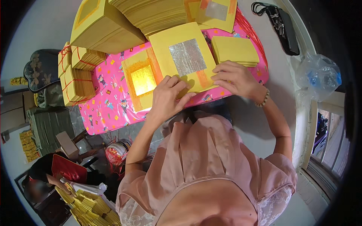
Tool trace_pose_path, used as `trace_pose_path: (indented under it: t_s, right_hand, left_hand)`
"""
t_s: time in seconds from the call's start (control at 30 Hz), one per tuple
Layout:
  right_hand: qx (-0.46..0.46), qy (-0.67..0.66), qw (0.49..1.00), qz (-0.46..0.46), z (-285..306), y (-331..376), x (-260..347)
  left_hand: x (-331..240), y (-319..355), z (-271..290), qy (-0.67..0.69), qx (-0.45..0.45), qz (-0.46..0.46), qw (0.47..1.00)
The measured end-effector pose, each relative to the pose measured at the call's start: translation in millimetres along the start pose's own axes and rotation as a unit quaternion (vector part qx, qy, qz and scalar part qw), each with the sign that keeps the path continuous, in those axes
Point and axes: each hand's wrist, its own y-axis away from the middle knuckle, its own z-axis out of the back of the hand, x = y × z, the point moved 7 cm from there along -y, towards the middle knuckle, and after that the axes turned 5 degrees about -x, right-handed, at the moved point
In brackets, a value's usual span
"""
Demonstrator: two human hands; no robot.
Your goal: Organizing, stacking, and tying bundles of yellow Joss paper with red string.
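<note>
A yellow paper sheet with a silver foil square (186, 56) and an orange smear lies at the near edge of the table, in front of me. My left hand (169, 94) is closed at its near left corner, with the thumb along the lower edge. My right hand (237, 80), wearing a bead bracelet (263, 98), has its bent fingers on the sheet's right edge near the orange smear; its thumb is hidden. The near edge of the sheet looks slightly curled between the hands. Left of it, partly beneath, lies yellow paper with a gold foil square (143, 80).
Tall yellow paper stacks (109, 34) stand at the back left, beside bundles tied with red string (79, 84). A folded yellow pile (235, 51) lies right, near red strings (252, 32). The tablecloth (109, 113) is pink. Another person's hand (69, 192) is over folded yellow papers, lower left.
</note>
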Motion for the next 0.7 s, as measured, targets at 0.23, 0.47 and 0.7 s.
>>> trace_pose_path:
  t_s: [0.23,0.47,0.7]
  right_hand:
    - [-0.017,-0.018,0.999,-0.024,3,-6,0]
    - [-0.011,-0.022,0.999,-0.041,3,-9,-1]
    - [-0.006,-0.038,0.998,-0.055,2,-9,-2]
  left_hand:
    - [2,0,-2,0.012,-0.031,0.009,0.999]
    - [5,-4,-1,0.013,-0.026,0.027,0.999]
    - [11,-7,-3,0.046,-0.004,0.054,0.997]
